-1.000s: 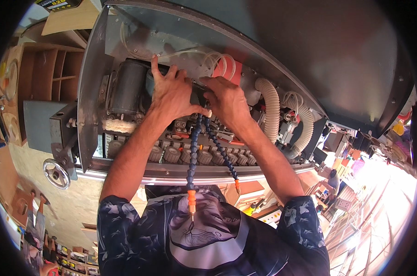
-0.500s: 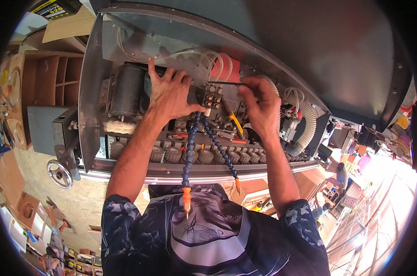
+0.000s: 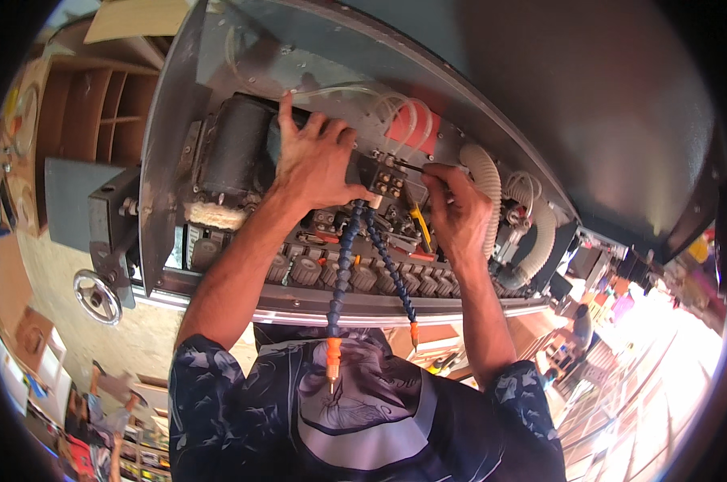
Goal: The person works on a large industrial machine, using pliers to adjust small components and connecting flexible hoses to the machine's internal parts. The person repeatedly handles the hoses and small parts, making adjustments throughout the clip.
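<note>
My left hand (image 3: 313, 163) reaches up into an open machine and grips a small black valve block (image 3: 382, 178) with screws on its face. Two blue segmented hoses (image 3: 344, 261) with orange tips (image 3: 331, 355) hang down from that block. My right hand (image 3: 457, 210) is just right of the block, pinching a thin metal tool (image 3: 408, 167) whose tip touches the block's upper right corner. Clear thin tubes (image 3: 395, 112) loop above both hands in front of a red part (image 3: 420, 135).
A black motor (image 3: 233, 149) sits left of my left hand. Below the hands runs a row of dark rollers (image 3: 363, 278). White corrugated hoses (image 3: 485, 181) curve at the right. The grey raised hood (image 3: 556, 72) arches overhead. A handwheel (image 3: 96, 296) and wooden shelves (image 3: 98, 112) are at the left.
My right hand left the block, drew away to the right, and is back at the block's right corner with the thin tool. My left hand stayed on the block.
</note>
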